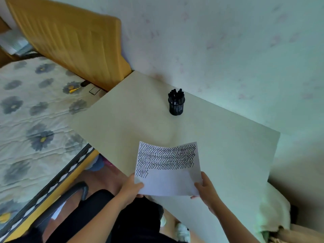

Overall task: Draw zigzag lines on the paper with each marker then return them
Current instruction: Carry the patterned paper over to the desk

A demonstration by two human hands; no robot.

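Observation:
A white sheet of paper [168, 179] is held up over the near edge of the pale table [228, 146]. Its upper half is filled with rows of black zigzag lines, and a short row sits at its left below them. My left hand [130, 189] pinches the paper's lower left corner. My right hand [206, 188] grips its lower right corner. A black mesh pen holder [176, 107] stands near the wall at the back of the table, with several black markers [176, 94] upright in it.
A bed with a flowered quilt [35, 120] and an orange headboard [70, 41] lies left of the table. A wall [228, 41] runs behind the table. A dark chair arm [70, 195] is at lower left, a pale cloth [273, 213] at lower right.

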